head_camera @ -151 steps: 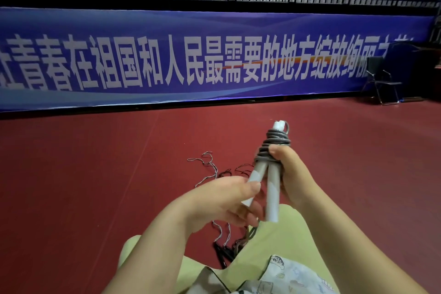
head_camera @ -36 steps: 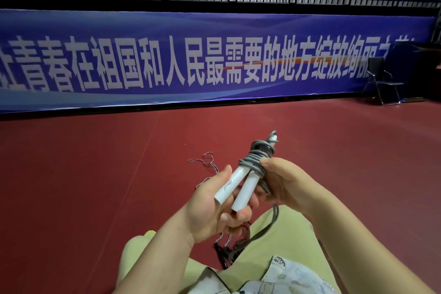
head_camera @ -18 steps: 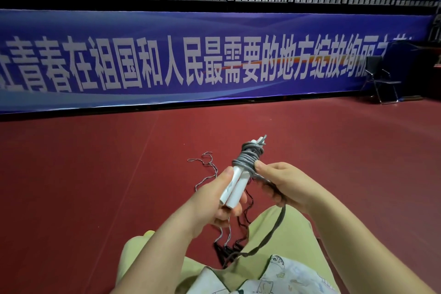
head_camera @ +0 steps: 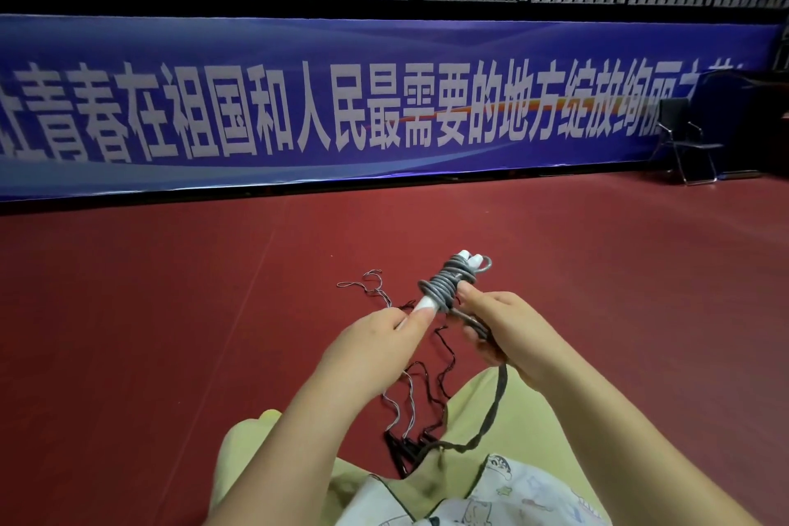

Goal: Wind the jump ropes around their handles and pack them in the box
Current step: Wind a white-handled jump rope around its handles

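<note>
My left hand (head_camera: pixel 375 337) grips the lower ends of a pair of white jump rope handles (head_camera: pixel 427 302) that point up and away. Grey rope (head_camera: pixel 448 284) is coiled in several turns round their upper half. My right hand (head_camera: pixel 499 333) is beside the coil and holds the loose grey rope, whose tail (head_camera: pixel 495 410) hangs down across my lap. More jump ropes (head_camera: pixel 410 393), thin and dark with black handles, lie loose on the red floor between my legs. No box is in view.
I sit on a red sports floor (head_camera: pixel 170 312). A blue banner (head_camera: pixel 384 107) runs along the far wall. A folding chair (head_camera: pixel 687 141) stands at the far right.
The handles have tilted more upright and the coil has grown by a turn. My right hand has drawn the loose rope down to the right of the handles.
</note>
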Demonstrator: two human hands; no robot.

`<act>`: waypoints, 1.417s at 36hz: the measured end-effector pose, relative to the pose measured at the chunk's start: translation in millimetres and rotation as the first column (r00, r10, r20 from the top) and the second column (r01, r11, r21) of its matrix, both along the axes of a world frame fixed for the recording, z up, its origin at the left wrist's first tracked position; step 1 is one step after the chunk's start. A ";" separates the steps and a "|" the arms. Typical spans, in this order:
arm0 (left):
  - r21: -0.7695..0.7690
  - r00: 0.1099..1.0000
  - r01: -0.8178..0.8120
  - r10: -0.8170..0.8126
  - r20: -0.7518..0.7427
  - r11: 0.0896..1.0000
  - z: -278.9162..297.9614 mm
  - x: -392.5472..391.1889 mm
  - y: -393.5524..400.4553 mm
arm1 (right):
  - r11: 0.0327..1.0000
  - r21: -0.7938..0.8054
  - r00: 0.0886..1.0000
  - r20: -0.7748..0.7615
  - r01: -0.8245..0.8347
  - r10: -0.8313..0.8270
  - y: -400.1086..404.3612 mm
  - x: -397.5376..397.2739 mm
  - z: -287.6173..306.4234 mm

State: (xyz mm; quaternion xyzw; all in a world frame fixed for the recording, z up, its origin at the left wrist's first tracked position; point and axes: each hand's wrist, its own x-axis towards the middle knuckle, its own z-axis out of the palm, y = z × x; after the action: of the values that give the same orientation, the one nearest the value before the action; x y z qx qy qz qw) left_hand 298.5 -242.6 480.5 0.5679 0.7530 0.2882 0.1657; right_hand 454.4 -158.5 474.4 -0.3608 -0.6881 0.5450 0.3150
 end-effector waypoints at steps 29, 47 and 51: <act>0.066 0.327 0.552 -0.288 0.900 0.831 7.2 6.7 -18.3 | 0.990 -0.004 0.912 -0.389 -0.142 0.129 -17.4 -6.3 11.8; -0.018 0.711 0.199 -0.132 0.690 0.980 1.9 11.1 -12.2 | 0.978 -0.013 0.976 -0.061 -0.209 0.208 -3.3 -1.1 8.6; -0.014 0.727 0.139 -0.093 0.681 0.990 0.6 11.5 -10.9 | 0.981 -0.039 0.982 -0.021 -0.188 0.187 -2.5 0.0 7.8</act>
State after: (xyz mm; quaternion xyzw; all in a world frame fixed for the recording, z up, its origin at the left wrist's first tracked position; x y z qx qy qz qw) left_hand 310.0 -253.5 481.1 0.4642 0.6127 0.4400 0.4643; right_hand 454.4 -161.0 482.2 -0.2962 -0.7051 0.5891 0.2609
